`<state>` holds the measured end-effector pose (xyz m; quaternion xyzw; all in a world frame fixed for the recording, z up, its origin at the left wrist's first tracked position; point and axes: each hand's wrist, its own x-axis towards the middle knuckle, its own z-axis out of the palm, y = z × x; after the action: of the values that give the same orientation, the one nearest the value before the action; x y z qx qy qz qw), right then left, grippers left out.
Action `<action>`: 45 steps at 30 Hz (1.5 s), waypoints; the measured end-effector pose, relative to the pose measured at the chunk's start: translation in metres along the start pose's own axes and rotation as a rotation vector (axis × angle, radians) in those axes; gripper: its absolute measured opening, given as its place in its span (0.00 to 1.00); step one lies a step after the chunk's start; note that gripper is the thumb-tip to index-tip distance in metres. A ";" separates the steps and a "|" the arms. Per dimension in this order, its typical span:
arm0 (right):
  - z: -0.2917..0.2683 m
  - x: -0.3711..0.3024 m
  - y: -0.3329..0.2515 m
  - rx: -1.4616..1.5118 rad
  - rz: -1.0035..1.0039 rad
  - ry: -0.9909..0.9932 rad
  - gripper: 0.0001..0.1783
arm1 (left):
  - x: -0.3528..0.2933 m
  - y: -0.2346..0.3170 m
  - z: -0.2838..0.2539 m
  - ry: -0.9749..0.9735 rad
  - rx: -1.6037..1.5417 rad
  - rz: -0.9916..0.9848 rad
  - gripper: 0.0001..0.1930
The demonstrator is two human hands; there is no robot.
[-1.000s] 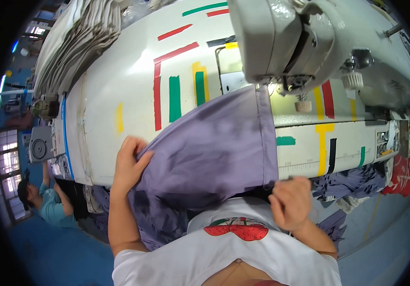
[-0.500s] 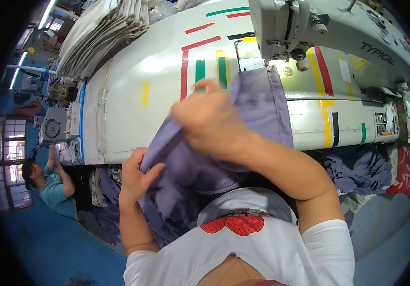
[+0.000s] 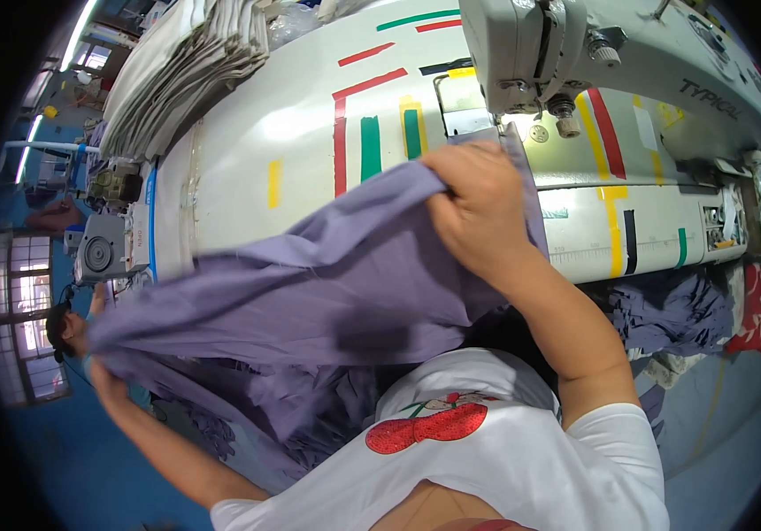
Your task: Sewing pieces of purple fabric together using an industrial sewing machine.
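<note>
A purple-grey piece of fabric (image 3: 327,283) is stretched between my two hands across the front of the sewing table. My right hand (image 3: 480,199) is closed on its upper edge, just left of and in front of the sewing machine's needle area. Far out to the left, my left hand (image 3: 108,376) grips the other end, partly smeared by motion and partly covered by the cloth. One strip of the fabric runs up under the presser foot of the white sewing machine (image 3: 522,53). Loose folds hang down over my lap.
A thick stack of pale cloth pieces (image 3: 186,75) stands at the back left. Coloured tape strips (image 3: 370,149) mark the white tabletop (image 3: 230,186). More purple cloth (image 3: 668,310) and a red cloth (image 3: 757,305) lie at the right. Another person (image 3: 71,332) is at the far left.
My left hand has swung outward to the left, spreading the fabric wide. My right hand has moved right, closer to the machine, gripping the cloth's edge.
</note>
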<state>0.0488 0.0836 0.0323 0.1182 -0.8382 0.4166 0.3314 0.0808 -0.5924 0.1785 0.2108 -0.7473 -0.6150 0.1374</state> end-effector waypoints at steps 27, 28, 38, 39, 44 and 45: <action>-0.284 -0.423 0.252 -0.923 1.168 0.061 0.12 | -0.172 -0.112 0.449 -0.589 1.050 0.814 0.27; -0.293 -0.423 0.261 -1.062 1.112 -0.061 0.15 | -0.177 -0.109 0.445 -0.584 1.032 0.784 0.27; -0.308 -0.417 0.277 -1.080 1.022 -0.381 0.09 | -0.192 -0.107 0.430 -0.524 1.012 0.749 0.24; -0.310 -0.420 0.276 -1.080 1.023 -0.379 0.09 | -0.193 -0.105 0.433 -0.516 1.026 0.773 0.24; -0.292 -0.358 0.221 -0.492 0.983 0.124 0.03 | -0.207 -0.081 0.441 -0.468 0.969 0.865 0.23; -0.286 -0.330 0.191 -0.265 1.022 0.143 0.04 | -0.212 -0.076 0.444 -0.471 0.951 0.886 0.22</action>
<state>0.3367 0.3990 -0.1781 -0.3771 -0.8097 0.4223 0.1546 0.0709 -0.1188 0.0244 -0.2162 -0.9614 -0.1358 0.1024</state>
